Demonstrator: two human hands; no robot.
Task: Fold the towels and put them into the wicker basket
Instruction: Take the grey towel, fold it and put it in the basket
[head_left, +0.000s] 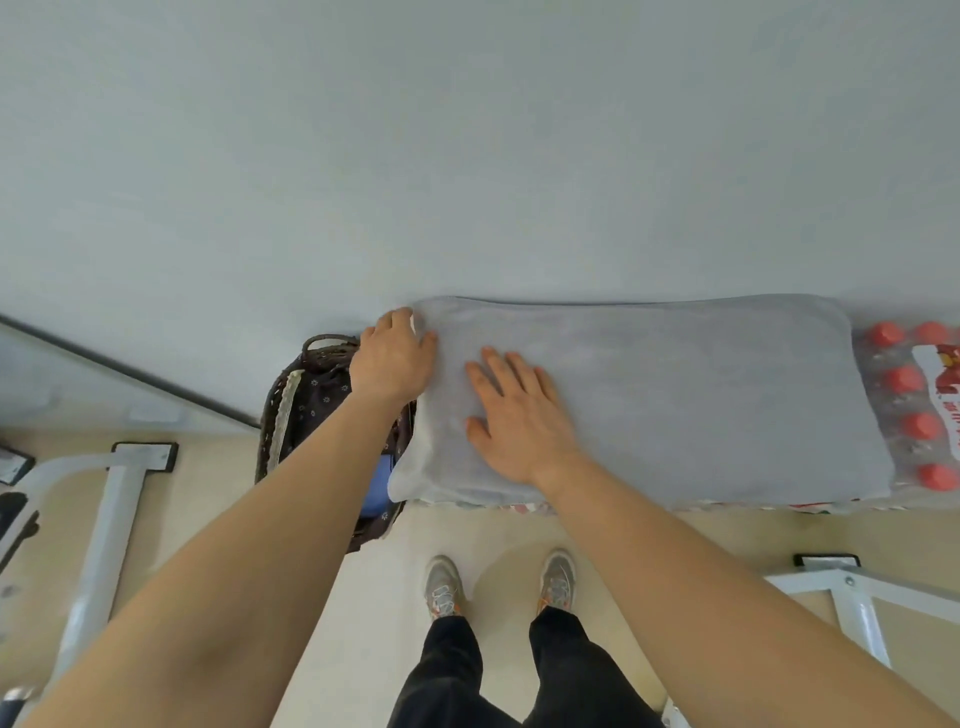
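Note:
A grey towel (675, 395), folded to a long rectangle, lies flat on packs of bottles against the wall. My left hand (392, 358) grips its far left corner, fingers curled over the edge. My right hand (519, 415) lies flat on the towel's left part, fingers spread and pressing down. The dark wicker basket (291, 395) with a flowered lining stands on the floor just left of the towel, partly hidden by my left forearm. Something blue (376, 488) lies inside the basket.
Shrink-wrapped bottles with red caps (914, 410) show at the towel's right end. White metal frames stand on the floor at the left (104, 525) and lower right (852, 597). My feet (498, 582) stand on the beige floor before the towel.

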